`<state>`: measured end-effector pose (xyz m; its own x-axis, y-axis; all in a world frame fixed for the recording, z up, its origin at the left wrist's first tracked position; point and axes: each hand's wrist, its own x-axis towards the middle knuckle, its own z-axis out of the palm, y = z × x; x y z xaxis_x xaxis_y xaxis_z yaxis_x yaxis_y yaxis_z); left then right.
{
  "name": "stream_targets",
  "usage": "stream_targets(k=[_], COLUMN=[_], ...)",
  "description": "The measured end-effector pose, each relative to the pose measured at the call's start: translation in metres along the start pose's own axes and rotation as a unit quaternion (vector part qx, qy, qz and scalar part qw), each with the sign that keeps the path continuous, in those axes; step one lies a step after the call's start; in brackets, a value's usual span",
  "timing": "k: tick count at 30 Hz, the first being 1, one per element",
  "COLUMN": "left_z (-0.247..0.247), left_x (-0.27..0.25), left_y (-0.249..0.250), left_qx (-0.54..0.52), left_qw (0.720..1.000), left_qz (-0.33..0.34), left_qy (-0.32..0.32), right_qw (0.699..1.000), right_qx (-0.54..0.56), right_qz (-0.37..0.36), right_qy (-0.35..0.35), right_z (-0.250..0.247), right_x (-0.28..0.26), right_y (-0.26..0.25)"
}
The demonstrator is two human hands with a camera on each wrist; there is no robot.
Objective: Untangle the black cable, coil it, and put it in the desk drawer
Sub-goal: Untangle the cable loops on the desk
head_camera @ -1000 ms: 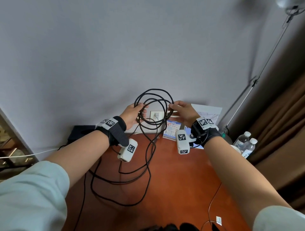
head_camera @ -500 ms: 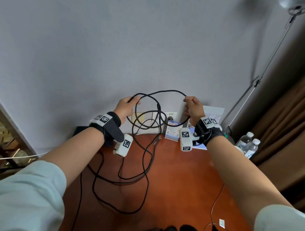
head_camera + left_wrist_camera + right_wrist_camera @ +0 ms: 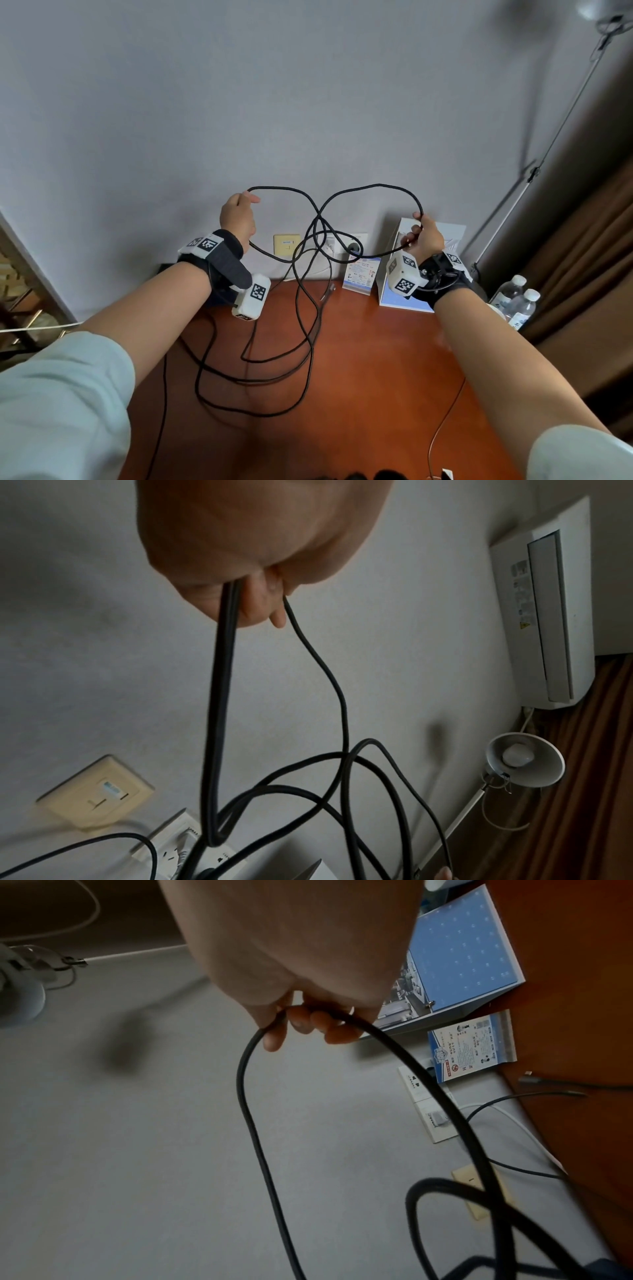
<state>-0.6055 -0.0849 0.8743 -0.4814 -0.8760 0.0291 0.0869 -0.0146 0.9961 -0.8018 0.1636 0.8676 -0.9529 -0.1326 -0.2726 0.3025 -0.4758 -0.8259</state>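
Observation:
A long black cable (image 3: 310, 308) is held up in front of the grey wall, its loops crossing between my hands and the rest trailing in loose loops over the red-brown desk (image 3: 376, 377). My left hand (image 3: 238, 216) grips one loop at the upper left; in the left wrist view the black cable (image 3: 219, 696) runs doubled out of my left hand (image 3: 253, 599). My right hand (image 3: 423, 236) grips another loop at the right; the right wrist view shows my right hand (image 3: 308, 1020) curled round the black cable (image 3: 250, 1123). No drawer is in view.
Wall sockets (image 3: 349, 241) and a beige wall plate (image 3: 287, 244) sit just above the desk's back edge. A small leaflet stand (image 3: 361, 275) and a blue-and-white card (image 3: 404, 298) stand at the back right, with two water bottles (image 3: 517, 301) beyond. A thin cable (image 3: 442, 428) lies front right.
Both hands have moved apart and upward, spreading the bunched loops into two wide loops that cross in the middle. More cable has lifted off the desk.

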Motion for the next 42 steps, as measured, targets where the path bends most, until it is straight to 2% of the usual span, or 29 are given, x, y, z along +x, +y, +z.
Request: stream_targets(k=[2,5,7,10,14,16,18,22,24,27,28,31,33,36,39,42], left_z=[-0.002,-0.009,-0.014,-0.017,-0.013,-0.008,-0.002,0.014,0.023,0.037,0.041,0.05,0.052,0.049,0.041,0.035], left_x=[0.003,0.01,0.012,0.011,0.003,-0.005,-0.015,-0.031,-0.038,-0.049,-0.053,-0.059,-0.059,-0.06,-0.054,-0.039], left_y=[0.002,0.005,0.011,0.021,0.029,0.032,0.038,0.047,0.05,0.052,0.052,0.051,0.049,0.045,0.036,0.01], left_qx=[0.0,-0.018,-0.045,-0.093,-0.117,-0.116,-0.097,-0.058,-0.038,0.001,0.014,0.045,0.047,0.052,0.073,0.156], left_qw=[1.0,0.996,0.994,0.992,0.993,0.991,0.989,0.973,0.963,0.942,0.936,0.922,0.921,0.915,0.909,0.914], left_qz=[0.009,0.011,0.009,0.018,0.029,0.042,0.057,0.092,0.106,0.127,0.131,0.132,0.125,0.099,0.04,-0.019], left_qy=[0.029,0.083,0.097,0.079,0.011,-0.045,-0.101,-0.202,-0.246,-0.309,-0.328,-0.362,-0.367,-0.387,-0.41,-0.374], right_qw=[0.999,0.997,0.996,0.994,0.982,0.974,0.965,0.924,0.918,0.895,0.878,0.841,0.849,0.897,0.934,0.954], right_qx=[0.046,0.051,0.027,-0.053,-0.153,-0.22,-0.256,-0.371,-0.367,-0.4,-0.415,-0.432,-0.406,-0.309,-0.22,-0.13], right_qz=[0.018,0.056,0.08,0.088,0.105,0.055,0.055,0.064,0.087,0.032,0.019,0.053,0.069,0.051,0.029,0.021], right_qy=[0.013,0.026,0.021,0.031,0.035,0.019,-0.003,-0.061,-0.124,-0.195,-0.237,-0.32,-0.331,-0.313,-0.279,-0.27], right_z=[-0.001,-0.009,-0.017,-0.026,-0.038,-0.04,-0.035,-0.02,-0.009,0.009,0.015,0.03,0.035,0.042,0.043,0.041], right_x=[-0.001,-0.004,-0.008,-0.012,0.005,0.009,0.006,-0.015,-0.03,-0.045,-0.05,-0.069,-0.073,-0.076,-0.077,-0.074], right_y=[0.001,-0.005,-0.01,-0.012,-0.001,0.003,0.003,0.006,0.009,0.013,0.013,0.012,0.011,0.01,0.004,0.001])
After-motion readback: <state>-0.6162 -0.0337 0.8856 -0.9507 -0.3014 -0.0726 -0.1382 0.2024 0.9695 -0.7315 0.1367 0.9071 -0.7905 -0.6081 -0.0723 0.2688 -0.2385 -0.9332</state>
